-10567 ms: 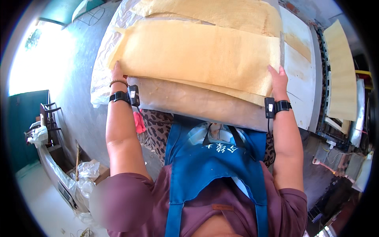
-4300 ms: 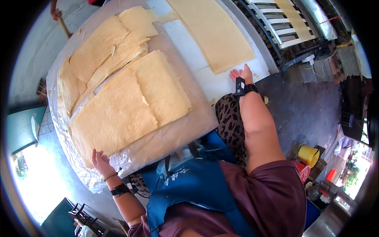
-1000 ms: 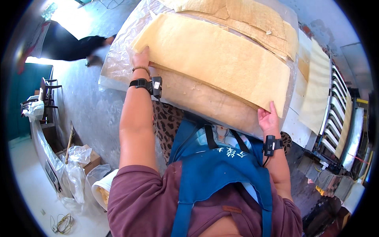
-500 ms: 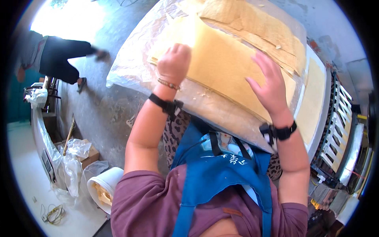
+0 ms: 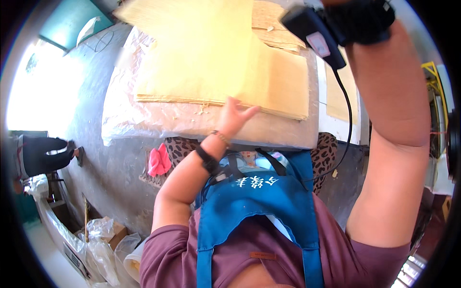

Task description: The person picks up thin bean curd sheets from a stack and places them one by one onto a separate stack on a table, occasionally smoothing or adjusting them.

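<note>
A stack of thin yellow sheets (image 5: 285, 81) lies on the plastic-covered table before me. One bright yellow sheet (image 5: 201, 53) stretches across it at an angle, past the stack's far left side. My left hand (image 5: 234, 117) is at the near edge of the stack, thumb and fingers apart, with nothing visibly gripped. High at the upper right, my right arm is raised close to the camera. Only a sliver of my right hand (image 5: 331, 2) shows at the top edge, so its fingers are hidden. A black device with a cable is strapped to that wrist.
Rougher tan sheets (image 5: 270, 21) lie behind the stack. Clear plastic (image 5: 120, 103) hangs over the table's left side. A pink cloth item (image 5: 158, 161) is at lower left, near a white bucket (image 5: 132, 264) and plastic bags (image 5: 103, 259). Another person (image 5: 43, 156) is at far left.
My right hand has risen from above the stack to the upper edge of view. My left hand has opened from a closed shape and come down to the stack's near edge. The view has turned.
</note>
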Motion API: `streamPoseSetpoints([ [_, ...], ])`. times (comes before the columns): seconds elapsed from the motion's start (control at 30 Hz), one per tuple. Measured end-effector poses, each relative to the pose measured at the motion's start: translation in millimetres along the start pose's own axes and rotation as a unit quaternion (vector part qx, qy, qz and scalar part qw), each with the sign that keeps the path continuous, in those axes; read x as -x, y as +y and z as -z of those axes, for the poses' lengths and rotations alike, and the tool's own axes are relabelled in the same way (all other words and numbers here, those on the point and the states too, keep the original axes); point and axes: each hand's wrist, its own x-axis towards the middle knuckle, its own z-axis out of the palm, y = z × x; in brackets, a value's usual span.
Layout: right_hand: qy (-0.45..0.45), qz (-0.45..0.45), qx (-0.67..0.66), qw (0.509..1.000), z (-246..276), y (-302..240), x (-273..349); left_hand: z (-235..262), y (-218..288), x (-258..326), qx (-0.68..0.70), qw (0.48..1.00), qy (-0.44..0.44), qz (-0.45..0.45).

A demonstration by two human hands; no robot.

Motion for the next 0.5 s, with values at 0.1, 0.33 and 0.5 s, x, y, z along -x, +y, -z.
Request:
streamPoseSetpoints([
  [0.1,-0.017,-0.041,-0.002,0.999,31,-2,30,-36,67,-7,-0.050,0.988,-0.110,0.098],
  [0.33,-0.045,-0.147,-0.121,0.981,62,40,78,123,19,-69,0.029,0.995,0.060,-0.068],
  [0.5,0.023,-0.305,-0.367,0.879,6,146,115,319,91,-125,-0.325,0.930,0.023,-0.168],
])
